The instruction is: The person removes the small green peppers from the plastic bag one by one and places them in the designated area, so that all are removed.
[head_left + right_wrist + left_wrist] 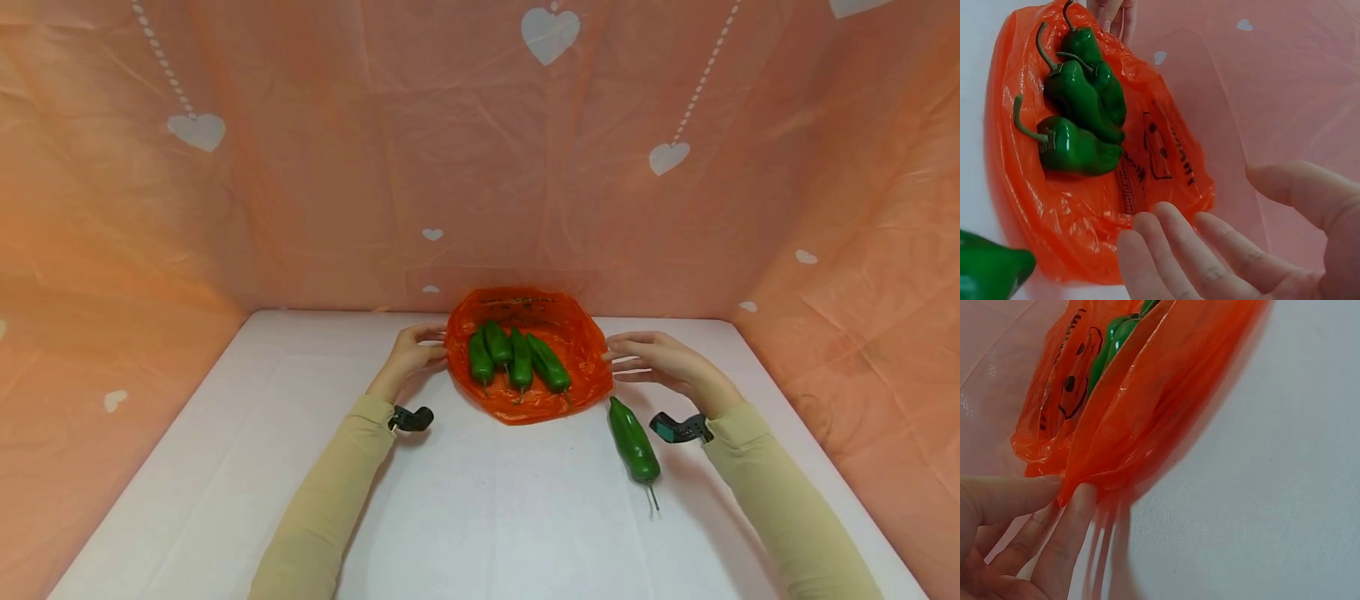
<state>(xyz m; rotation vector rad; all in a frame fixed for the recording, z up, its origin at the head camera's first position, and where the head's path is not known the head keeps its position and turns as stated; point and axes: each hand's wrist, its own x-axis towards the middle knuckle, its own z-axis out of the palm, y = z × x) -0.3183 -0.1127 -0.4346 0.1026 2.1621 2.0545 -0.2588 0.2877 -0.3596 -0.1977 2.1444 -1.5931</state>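
An orange plastic bag [577, 333] lies on the white desk [495, 517], its spread mouth facing up and toward the person, its long axis running left to right. The left hand [414, 354] pinches the bag's left edge between thumb and finger. The right hand [663, 358] is released, fingers extended beside the bag's right edge; whether they touch it cannot be told. Inside the bag sit four green peppers [521, 358], side by side, stems toward the person and tips toward the back; the rightmost slants, its tip leaning left. A loose pepper [634, 443] lies on the desk near the bag's front right, its long axis slanting, tip toward the bag, stem toward the person.
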